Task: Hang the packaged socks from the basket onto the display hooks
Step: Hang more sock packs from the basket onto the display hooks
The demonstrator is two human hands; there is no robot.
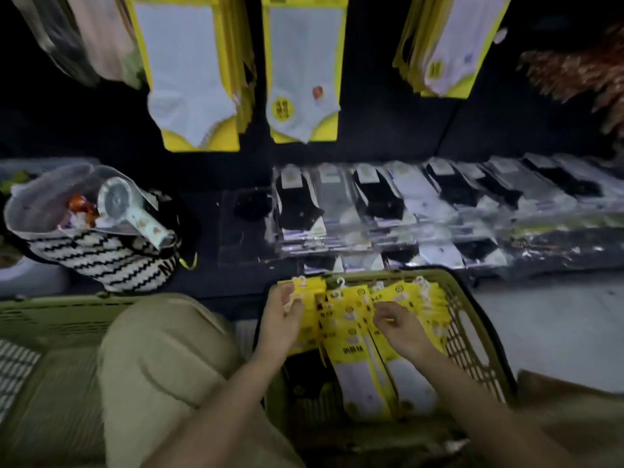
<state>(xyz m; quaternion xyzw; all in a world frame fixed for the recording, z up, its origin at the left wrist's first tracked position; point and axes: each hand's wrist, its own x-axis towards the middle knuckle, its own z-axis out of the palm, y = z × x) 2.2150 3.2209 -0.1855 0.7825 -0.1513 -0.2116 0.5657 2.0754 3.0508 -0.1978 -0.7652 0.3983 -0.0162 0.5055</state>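
An olive-green basket (472, 319) in front of me holds several yellow-carded sock packs (351, 336) with white plastic hangers at their far ends. My left hand (282, 319) lies on the left-hand packs, its fingers curled around a pack's top edge. My right hand (396, 324) rests on the right-hand packs with fingers bent onto them. Above, on the dark display wall, hang rows of yellow sock packs (189, 79), a second row (304, 72) and a third (445, 45). The hooks themselves are out of view.
A shelf carries flat rows of black, grey and white socks in clear wrap (405, 204). A zigzag-striped bag (101, 251) with a handheld fan (131, 211) stands at left. Another olive basket (50, 319) sits at lower left beside my bent knee (162, 349).
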